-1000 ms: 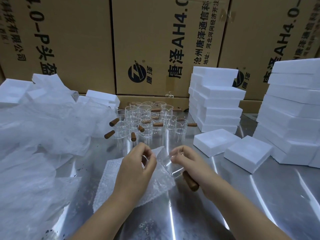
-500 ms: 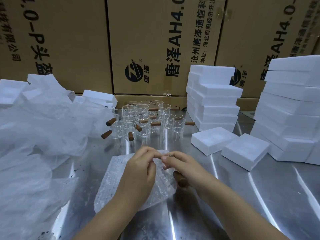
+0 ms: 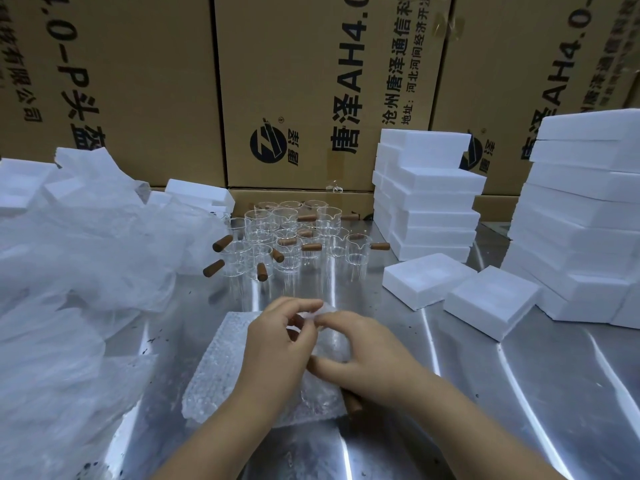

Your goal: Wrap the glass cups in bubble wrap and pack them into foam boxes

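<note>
The counter (image 3: 519, 393) is bare along its near edge, from the right hand (image 3: 367, 355) out to the right edge. A narrow bare strip runs between both hands and the cluster of glass cups (image 3: 291, 237), whose wooden handles jut outward. A heap of plastic film (image 3: 69, 271) fills the left side. The bubble wrap sheet (image 3: 214, 368) lies under the left hand (image 3: 277, 344). Two loose foam boxes (image 3: 426, 280) sit mid-right before the foam box stacks (image 3: 429, 202). Cardboard cartons (image 3: 311, 81) wall off the far edge.
</note>
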